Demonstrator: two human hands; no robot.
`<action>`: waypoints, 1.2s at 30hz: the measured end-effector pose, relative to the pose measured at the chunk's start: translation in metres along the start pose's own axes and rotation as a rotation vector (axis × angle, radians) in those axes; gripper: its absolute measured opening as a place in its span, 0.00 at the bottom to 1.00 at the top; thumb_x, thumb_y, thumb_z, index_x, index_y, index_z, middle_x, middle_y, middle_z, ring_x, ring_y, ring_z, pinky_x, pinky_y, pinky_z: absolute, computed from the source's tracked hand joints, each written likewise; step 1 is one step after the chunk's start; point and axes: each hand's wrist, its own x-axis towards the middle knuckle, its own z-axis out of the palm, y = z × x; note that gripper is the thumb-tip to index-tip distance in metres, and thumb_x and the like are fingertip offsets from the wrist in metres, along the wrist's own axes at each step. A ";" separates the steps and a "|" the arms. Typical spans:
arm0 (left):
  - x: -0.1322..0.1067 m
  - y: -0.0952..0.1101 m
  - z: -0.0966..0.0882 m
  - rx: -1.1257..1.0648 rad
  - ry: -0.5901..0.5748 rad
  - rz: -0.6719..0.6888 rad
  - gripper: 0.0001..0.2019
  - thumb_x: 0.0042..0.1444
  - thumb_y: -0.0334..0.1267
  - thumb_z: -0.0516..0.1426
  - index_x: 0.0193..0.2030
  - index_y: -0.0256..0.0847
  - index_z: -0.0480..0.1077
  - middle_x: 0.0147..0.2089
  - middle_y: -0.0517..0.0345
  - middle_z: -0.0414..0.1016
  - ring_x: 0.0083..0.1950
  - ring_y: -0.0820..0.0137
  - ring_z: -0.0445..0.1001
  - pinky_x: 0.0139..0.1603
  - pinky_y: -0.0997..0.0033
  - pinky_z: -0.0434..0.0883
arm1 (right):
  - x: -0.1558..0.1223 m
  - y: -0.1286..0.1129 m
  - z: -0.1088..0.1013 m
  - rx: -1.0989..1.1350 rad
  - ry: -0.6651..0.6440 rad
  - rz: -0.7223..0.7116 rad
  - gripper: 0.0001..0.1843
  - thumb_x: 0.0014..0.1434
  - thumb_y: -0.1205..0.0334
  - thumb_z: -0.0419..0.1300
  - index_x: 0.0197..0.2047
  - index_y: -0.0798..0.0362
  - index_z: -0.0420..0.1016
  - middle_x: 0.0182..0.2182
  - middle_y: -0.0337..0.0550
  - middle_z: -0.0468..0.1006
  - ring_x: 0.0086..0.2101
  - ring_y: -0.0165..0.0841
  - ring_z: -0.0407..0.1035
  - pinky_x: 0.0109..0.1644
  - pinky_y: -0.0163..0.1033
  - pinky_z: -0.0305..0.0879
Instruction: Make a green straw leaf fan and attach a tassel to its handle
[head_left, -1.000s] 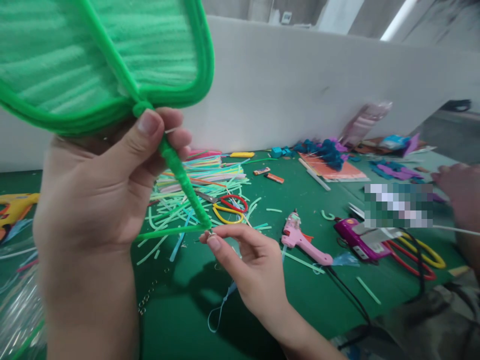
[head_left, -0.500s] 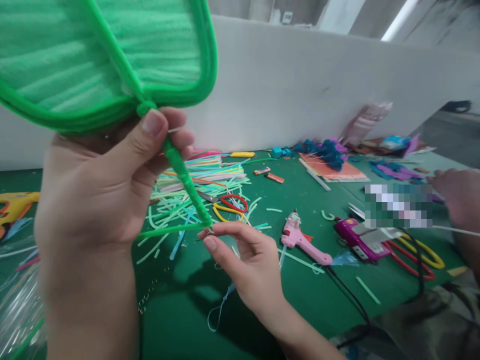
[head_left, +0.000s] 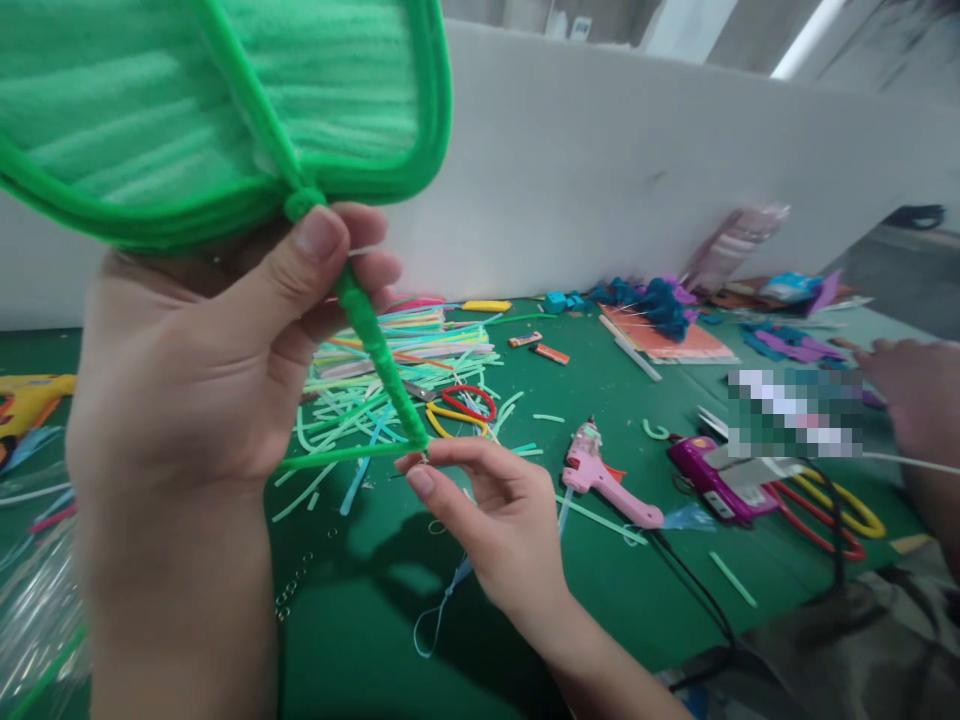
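A green fan made of pipe cleaners (head_left: 360, 90) fills the upper left, its flat panel upright and cut off by the frame edge. My left hand (head_left: 202, 340) is closed around the top of its handle, just under the panel. The wrapped handle (head_left: 379, 355) slants down to the right. At its lower tip my right hand (head_left: 495, 510) pinches with thumb and forefinger; a tiny metal bit shows there, too small to name. From that tip a loose green pipe cleaner (head_left: 337, 457) runs left behind my left wrist.
Beyond my hands lie cut pipe cleaners (head_left: 450, 345) and scissors (head_left: 469, 403). A pink glue gun (head_left: 611, 485) with a black cord lies to the right, near a purple device (head_left: 724, 480). Small rings (head_left: 289, 590) lie on the green table (head_left: 352, 650). Another person's hand (head_left: 911, 390) is at the far right.
The fan and my left hand have shifted slightly right and up in the picture. My right hand keeps its pinch at the handle's lower tip.
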 end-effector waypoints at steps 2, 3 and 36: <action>0.001 -0.001 0.000 0.000 0.002 0.010 0.03 0.54 0.33 0.67 0.34 0.38 0.78 0.34 0.60 0.83 0.31 0.71 0.81 0.32 0.69 0.85 | 0.000 0.000 0.000 0.001 0.008 0.009 0.05 0.56 0.59 0.71 0.38 0.45 0.83 0.35 0.37 0.86 0.39 0.35 0.80 0.47 0.42 0.74; 0.001 -0.001 0.000 0.002 0.006 0.004 0.03 0.54 0.34 0.68 0.33 0.39 0.79 0.34 0.61 0.84 0.31 0.70 0.81 0.32 0.69 0.85 | 0.000 0.000 0.000 0.004 0.009 0.011 0.05 0.56 0.59 0.71 0.38 0.45 0.83 0.34 0.37 0.86 0.38 0.35 0.80 0.47 0.43 0.74; 0.002 -0.002 -0.004 0.021 0.032 -0.040 0.04 0.53 0.34 0.69 0.34 0.39 0.79 0.33 0.63 0.82 0.29 0.73 0.79 0.35 0.72 0.85 | 0.001 0.000 0.001 0.005 0.025 0.019 0.04 0.56 0.59 0.72 0.36 0.45 0.83 0.33 0.36 0.86 0.38 0.35 0.80 0.45 0.42 0.73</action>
